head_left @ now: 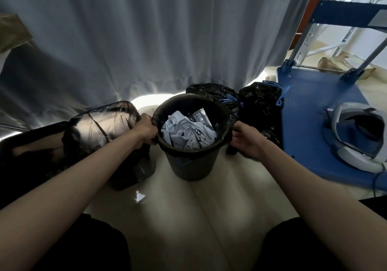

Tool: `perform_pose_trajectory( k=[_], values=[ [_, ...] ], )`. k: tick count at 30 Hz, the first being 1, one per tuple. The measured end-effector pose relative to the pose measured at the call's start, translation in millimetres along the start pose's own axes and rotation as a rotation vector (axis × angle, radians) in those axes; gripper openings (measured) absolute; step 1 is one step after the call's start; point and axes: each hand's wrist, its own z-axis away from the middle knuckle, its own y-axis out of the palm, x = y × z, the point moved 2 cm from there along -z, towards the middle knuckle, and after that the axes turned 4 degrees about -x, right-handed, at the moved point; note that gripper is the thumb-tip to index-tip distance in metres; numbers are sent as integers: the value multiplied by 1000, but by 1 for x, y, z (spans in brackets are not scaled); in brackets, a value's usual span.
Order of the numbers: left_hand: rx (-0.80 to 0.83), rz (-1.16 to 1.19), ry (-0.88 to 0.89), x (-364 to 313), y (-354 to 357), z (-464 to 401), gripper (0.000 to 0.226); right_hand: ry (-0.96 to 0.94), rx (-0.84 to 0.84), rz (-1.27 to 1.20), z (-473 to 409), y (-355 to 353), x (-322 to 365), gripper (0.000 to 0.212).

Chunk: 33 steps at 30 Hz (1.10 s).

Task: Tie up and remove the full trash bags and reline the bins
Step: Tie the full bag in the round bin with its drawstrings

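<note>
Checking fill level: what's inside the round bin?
Round bin holds a black liner with crumpled pale paper and a clear wrapper on top. Anything beneath is covered.

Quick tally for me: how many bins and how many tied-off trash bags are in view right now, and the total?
Bins: 2, the round bin holding crumpled paper, with the left hand and right hand at its liner rim, and the lined bin left of it.
Tied black bags: 2, one bag behind the round bin, another bag to its right.
Total: 4.
</note>
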Motion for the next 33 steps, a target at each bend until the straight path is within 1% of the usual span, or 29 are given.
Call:
perform_pose_trajectory(
  k=[2, 3, 6, 7, 9, 11, 14, 17, 19, 21, 22, 24, 26, 28, 30, 33],
  values=[
    [-28, -18, 19, -1, 3, 4, 43, 9, 19, 16, 2, 1, -1, 38],
    [-36, -34, 36, -1, 4, 5, 43, 15, 24, 12, 2, 1, -1, 36],
    [-24, 4, 65, 0, 9, 4, 43, -21, -15, 16, 4, 0, 3, 12],
    [-11, 38, 61, 0, 11, 4, 44, -37, -46, 5, 1, -2, 2, 8],
    [4, 84, 34, 2, 15, 5, 46, -54, -110, -21, -5, -7, -1, 12],
    [6, 125, 10, 3, 18, 8, 43, -63, -155, -9, -5, -10, -2, 4],
    [10, 206, -41, 9, 24, 9, 35, -77, -190, 7, -1, -11, -2, 14],
    [23, 255, -96, 13, 24, 6, 38, -92, -184, 39, -1, -11, -2, 14],
    [26, 212, -83, 15, 24, 2, 38, -69, -149, 61, 1, -10, -3, 8],
    [6, 115, -55, 13, 22, 4, 30, -51, -130, 114, 5, -9, -3, 10],
    [-6, 56, -46, 11, 20, 6, 31, -42, -128, 134, 7, -8, -3, 9],
    [-36, -82, -18, 4, 16, 11, 40, -52, -140, 139, 10, -6, -2, 15],
    [-82, -227, 46, -3, 10, 16, 48, -95, -204, 170, 11, -3, 2, 25],
    [-127, -300, 111, -10, 5, 20, 53, -146, -270, 230, 11, 0, 4, 27],
    [-160, -260, 138, -13, 2, 22, 54, -178, -328, 249, 13, 3, 6, 26],
    [-143, 14, 47, -12, 2, 24, 48, -209, -377, 276, 14, 4, 7, 26]
  ],
)
